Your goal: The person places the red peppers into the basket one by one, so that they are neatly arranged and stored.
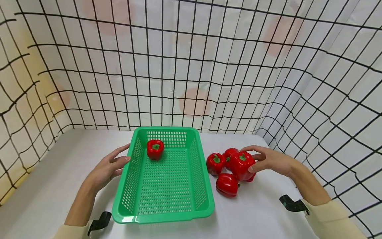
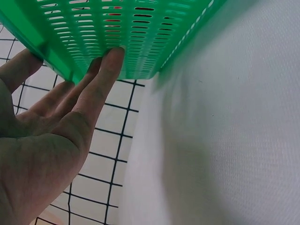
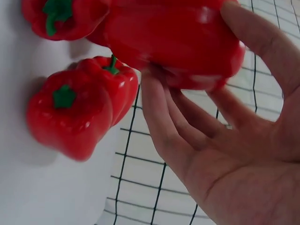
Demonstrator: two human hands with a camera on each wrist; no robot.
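Note:
My right hand (image 1: 276,161) grips a red bell pepper (image 1: 239,167) with a green stem, thumb on the near side and fingers on the far side. In the right wrist view that bell pepper (image 3: 178,35) is large between thumb and fingertips, raised beside other peppers. More red bell peppers (image 1: 215,163) lie close around it on the table; one (image 1: 227,184) is on its side. My left hand (image 1: 102,170) is at the left side of a green plastic basket (image 1: 167,217), its extended fingers (image 2: 96,91) against the slotted outer wall. One red bell pepper (image 1: 155,149) stands inside, at the far left.
The white table (image 1: 256,212) ends at the back against a black wire grid (image 1: 191,73), which also runs along the left and right sides. White sheeting hangs behind the grid. A dark strap mount (image 1: 293,203) sits at the right sleeve, another (image 1: 100,221) at the left.

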